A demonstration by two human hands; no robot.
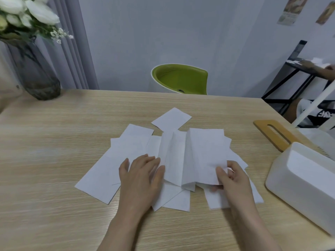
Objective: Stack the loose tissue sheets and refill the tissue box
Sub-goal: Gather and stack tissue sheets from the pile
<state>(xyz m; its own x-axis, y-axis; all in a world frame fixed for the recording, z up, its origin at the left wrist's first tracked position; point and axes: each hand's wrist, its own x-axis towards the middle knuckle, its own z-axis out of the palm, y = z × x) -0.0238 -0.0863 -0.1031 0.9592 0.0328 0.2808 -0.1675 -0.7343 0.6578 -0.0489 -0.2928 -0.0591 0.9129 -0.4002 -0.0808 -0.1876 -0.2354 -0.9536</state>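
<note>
- Far left there's a vase (37, 77) of white flowers on the table (54, 142), well clear of the work, so nothing to knock over there.
- The tissues (126, 151) are fanned out mid-table in a messy overlap, one small sheet (171, 118) lying off on its own at the back. None stacked yet, I'd say.
- Left hand (140, 176) lies flat, fingers straight and together, pressing the left sheets down. Good anchor; keep it light so the bottom ones can still slide.
- The middle sheet (199, 156) is tented up with folds in it. I'd flatten it before piling, or the stack goes lumpy.
- Right hand (231, 178) is pinching that sheet's near right corner between thumb and fingers. Tissue tears easily, so lift it rather than drag.
- Easiest way, I reckon: pick one sheet as the base, line up edges one at a time, then square the pile with both palms.
- Right of the tissues, the wooden lid (273, 135) is off and lying flat, and the box (301, 185) sits open at the table's right edge. Can't tell if anything's inside.
</note>
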